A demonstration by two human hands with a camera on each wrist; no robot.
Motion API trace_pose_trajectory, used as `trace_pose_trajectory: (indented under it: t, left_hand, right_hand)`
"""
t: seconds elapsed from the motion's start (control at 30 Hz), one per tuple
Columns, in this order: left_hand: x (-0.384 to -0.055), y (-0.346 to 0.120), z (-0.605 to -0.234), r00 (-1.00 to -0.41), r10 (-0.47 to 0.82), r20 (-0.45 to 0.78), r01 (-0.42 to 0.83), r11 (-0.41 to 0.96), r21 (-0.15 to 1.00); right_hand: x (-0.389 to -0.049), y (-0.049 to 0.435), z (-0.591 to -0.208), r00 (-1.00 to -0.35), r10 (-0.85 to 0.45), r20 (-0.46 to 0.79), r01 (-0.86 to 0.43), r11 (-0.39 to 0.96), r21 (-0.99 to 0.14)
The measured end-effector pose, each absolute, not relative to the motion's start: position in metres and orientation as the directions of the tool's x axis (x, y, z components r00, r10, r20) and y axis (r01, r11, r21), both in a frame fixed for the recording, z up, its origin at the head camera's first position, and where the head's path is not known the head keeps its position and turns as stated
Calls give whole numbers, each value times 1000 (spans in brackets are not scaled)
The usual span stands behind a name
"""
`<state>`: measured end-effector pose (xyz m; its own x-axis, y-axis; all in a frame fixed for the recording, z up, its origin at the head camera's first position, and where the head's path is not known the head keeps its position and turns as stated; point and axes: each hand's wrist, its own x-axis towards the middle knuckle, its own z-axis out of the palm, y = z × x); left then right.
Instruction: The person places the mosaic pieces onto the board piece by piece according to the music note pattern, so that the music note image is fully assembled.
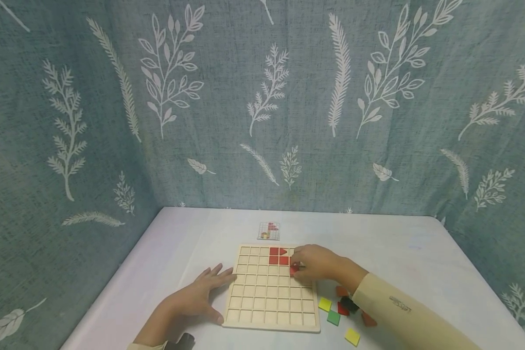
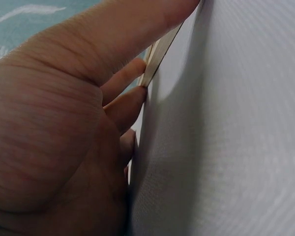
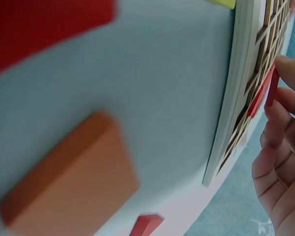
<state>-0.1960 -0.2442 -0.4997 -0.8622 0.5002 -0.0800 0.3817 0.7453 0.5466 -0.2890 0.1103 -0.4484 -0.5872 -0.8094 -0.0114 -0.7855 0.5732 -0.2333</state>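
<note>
A right hand point(image 1: 317, 263) is hiding part of a gridded board point(image 1: 260, 291); the right sleeve point(image 1: 413, 313) is running off-frame.

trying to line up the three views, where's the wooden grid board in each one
Head: the wooden grid board is lower centre, partly covered by the right hand.
Left wrist: only a thin strip of its edge, upper middle, by the left hand.
Right wrist: upper right, steeply slanted.
Shared landmark: teal cloth with white leaf pattern, at upper left in the left wrist view, lower right in the right.
</note>
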Motion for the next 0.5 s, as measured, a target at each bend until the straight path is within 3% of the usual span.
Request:
trace_pose_trajectory:
  t: [0.3, 0.5]
  left_hand:
    - [-195, -244, -498, -864, 496, -83, 377, 747, 548]
    - [-194, -245, -498, -856, 513, -73, 395, 737, 548]
  right_hand:
    - [-294, 91, -451, -524, -851, 36, -840, 510, -187]
    - [-295, 78, -455, -568, -823, 1, -812, 560, -161]
